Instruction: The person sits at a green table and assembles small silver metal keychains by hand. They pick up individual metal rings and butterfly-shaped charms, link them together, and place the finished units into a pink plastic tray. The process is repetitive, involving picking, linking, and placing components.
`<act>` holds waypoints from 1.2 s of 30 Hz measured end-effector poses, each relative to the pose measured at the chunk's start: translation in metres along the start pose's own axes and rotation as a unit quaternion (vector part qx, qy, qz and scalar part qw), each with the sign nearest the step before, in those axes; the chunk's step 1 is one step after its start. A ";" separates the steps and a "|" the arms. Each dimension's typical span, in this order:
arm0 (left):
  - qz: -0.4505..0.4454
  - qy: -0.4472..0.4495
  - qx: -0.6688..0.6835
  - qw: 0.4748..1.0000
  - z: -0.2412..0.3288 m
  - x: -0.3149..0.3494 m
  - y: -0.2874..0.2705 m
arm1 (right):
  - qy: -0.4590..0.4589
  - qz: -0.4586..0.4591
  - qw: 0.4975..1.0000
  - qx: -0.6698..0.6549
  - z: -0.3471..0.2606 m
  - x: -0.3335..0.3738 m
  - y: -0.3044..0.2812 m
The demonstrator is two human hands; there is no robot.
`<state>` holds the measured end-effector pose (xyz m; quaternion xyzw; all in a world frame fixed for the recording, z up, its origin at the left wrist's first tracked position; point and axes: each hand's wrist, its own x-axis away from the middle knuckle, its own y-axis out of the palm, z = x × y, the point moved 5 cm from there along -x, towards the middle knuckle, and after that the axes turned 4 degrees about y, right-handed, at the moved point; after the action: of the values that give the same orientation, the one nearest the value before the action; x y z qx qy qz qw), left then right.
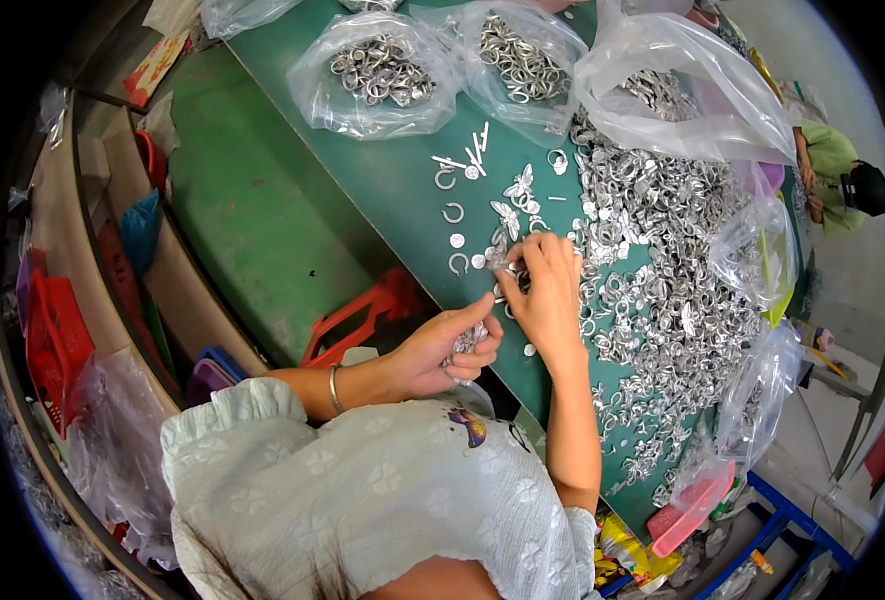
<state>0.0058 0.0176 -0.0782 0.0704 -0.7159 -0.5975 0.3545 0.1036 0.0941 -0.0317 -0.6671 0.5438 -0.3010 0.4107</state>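
My left hand (450, 350) is held at the near edge of the green table (383, 190), its fingers curled around a small handful of silver metal pieces (466, 346). Above the tabletop, my right hand (546, 290) reaches down with bent thumb and fingertips among small silver pieces; what lies between them is partly hidden. Just beyond those fingertips lie winged, insect-shaped silver pieces (507, 219). To their left, open silver rings (453, 212), a round disc (457, 241) and several thin bars (476, 157) are set apart.
A large heap of silver rings and charms (663, 270) spreads over the table's right side. Clear plastic bags of rings (378, 85) stand at the far side. A red plastic basket (368, 315) sits below the edge. Another person (841, 180) in green is at far right.
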 end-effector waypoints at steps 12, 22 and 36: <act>0.042 0.077 0.000 0.996 -0.004 0.005 0.000 | -0.017 0.094 0.993 0.064 -0.009 -0.002 0.001; 0.034 0.260 0.038 0.964 0.014 0.009 0.008 | 0.062 -0.107 0.945 -0.303 -0.001 0.016 -0.014; 0.037 0.275 -0.005 0.961 0.018 0.003 0.008 | 0.116 -0.094 0.908 -0.391 0.031 -0.010 0.001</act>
<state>-0.0044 0.0322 -0.0699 0.2038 -0.5897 -0.5451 0.5600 0.1271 0.1102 -0.0474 -0.7825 0.5966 -0.1770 0.0210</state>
